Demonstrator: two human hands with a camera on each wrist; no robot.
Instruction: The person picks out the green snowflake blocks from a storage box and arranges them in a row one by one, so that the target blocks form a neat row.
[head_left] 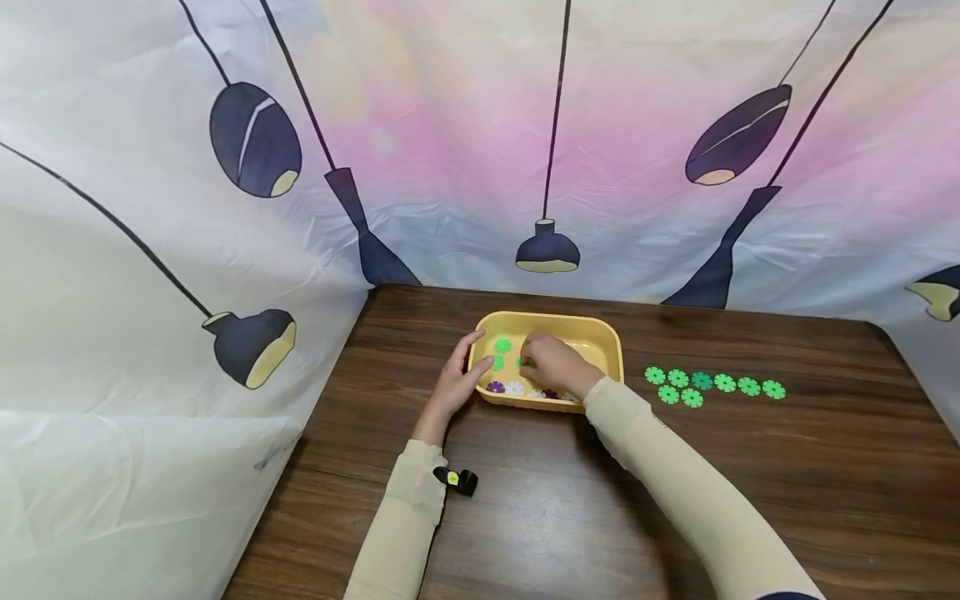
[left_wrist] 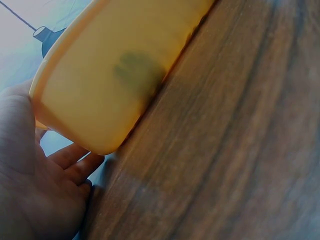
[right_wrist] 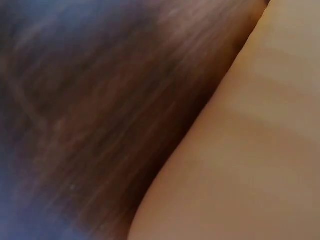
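A yellow plastic tray (head_left: 611, 342) stands on the table. My left hand (head_left: 454, 379) grips its left end, thumb over the rim and fingers along the outside; the left wrist view shows the hand (left_wrist: 45, 185) around the tray's corner (left_wrist: 95, 95). Inside the tray, my right hand (head_left: 553, 362) has curled fingers pinching a green snowflake disc (head_left: 520, 362), mostly covered by the fingers. Two more green discs (head_left: 502, 344) lie by my left thumb. Purple discs (head_left: 496, 387) and white discs (head_left: 514, 387) lie along the near wall. The right wrist view shows only the tray's outer wall (right_wrist: 240, 165) and table.
Right of the tray, several green snowflake discs (head_left: 724, 383) lie flat in two rows on the brown wooden table (head_left: 525, 500). One disc (head_left: 701, 381) is darker green. A printed cloth (head_left: 465, 167) hangs behind the table's far edge and along its left side.
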